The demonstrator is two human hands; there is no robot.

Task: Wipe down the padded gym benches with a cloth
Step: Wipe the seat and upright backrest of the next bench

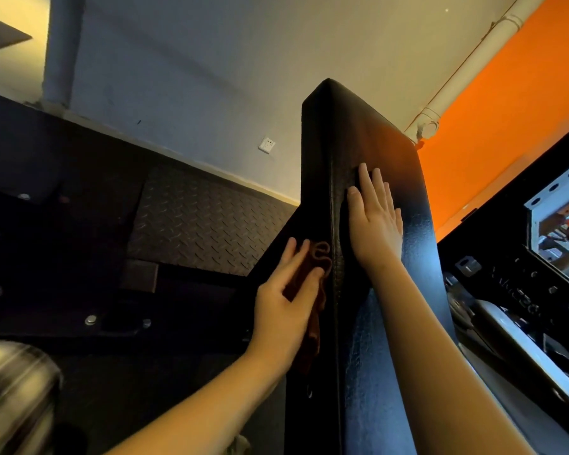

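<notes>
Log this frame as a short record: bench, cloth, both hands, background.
bench: black padded bench, tilted upward
cloth: brown cloth, bunched against the bench's left side
left hand: left hand presses the cloth to that side
right hand: right hand flat on the bench's top face, no cloth
background: grey wall with a socket
</notes>
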